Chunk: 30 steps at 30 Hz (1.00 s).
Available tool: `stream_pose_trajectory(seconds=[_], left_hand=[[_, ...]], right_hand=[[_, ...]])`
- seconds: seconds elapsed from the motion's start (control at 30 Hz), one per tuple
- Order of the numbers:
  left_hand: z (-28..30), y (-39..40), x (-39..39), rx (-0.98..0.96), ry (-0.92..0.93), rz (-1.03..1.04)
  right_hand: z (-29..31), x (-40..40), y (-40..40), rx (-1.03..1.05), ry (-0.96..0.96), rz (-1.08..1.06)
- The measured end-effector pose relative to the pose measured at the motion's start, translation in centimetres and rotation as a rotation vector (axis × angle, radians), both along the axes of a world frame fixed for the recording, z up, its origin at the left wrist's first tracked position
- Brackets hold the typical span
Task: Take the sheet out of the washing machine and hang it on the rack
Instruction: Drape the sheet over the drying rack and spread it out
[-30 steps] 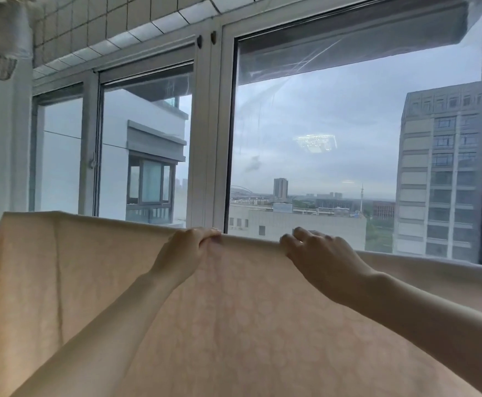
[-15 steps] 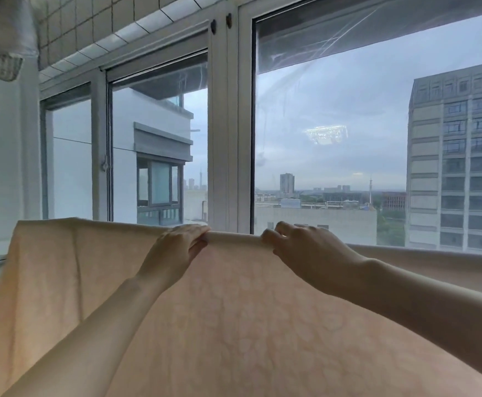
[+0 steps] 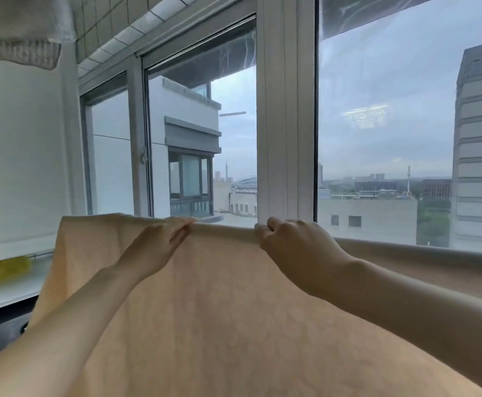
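A pale peach patterned sheet (image 3: pixel 219 325) hangs spread across the lower half of the view, its top fold running straight from left to right as if over a bar. The bar itself is hidden under the cloth. My left hand (image 3: pixel 159 245) pinches the top fold left of centre, fingers flat along the edge. My right hand (image 3: pixel 294 242) grips the same fold right of centre, fingers curled over it. The sheet's left end (image 3: pixel 70 230) drops down at a corner. The washing machine is not in view.
Large windows with white frames (image 3: pixel 285 110) stand right behind the sheet. A white towel-like cloth (image 3: pixel 19 30) hangs at the top left. A white ledge (image 3: pixel 7 293) at the left holds something yellow (image 3: pixel 2 270). Dark objects lie below the ledge.
The view has swung to the left, so the sheet's left end and the ledge with the yellow thing now show. Both hands stay on the top fold, a little farther apart.
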<state>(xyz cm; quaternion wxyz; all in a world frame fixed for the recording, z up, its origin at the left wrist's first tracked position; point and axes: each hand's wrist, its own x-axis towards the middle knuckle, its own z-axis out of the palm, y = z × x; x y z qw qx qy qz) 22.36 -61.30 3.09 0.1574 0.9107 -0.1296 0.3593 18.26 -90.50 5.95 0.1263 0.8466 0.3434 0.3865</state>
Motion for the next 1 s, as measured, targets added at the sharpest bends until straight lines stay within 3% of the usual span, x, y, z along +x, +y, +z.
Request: stream_pose_trajectory(seconds=[0.67, 0.87, 1.0], left_hand=[[0.4, 17.5, 7.1, 0.022, -0.024, 0.027], [0.9, 20.9, 9.0, -0.033, -0.056, -0.129], [0.6, 20.5, 9.4, -0.126, -0.186, -0.234]], right_hand=[[-0.3, 6.9, 14.9, 0.014, -0.012, 0.007], [0.0, 9.1, 21.4, 0.018, -0.001, -0.009], [0.2, 9.7, 24.3, 0.03, 0.031, -0.016]])
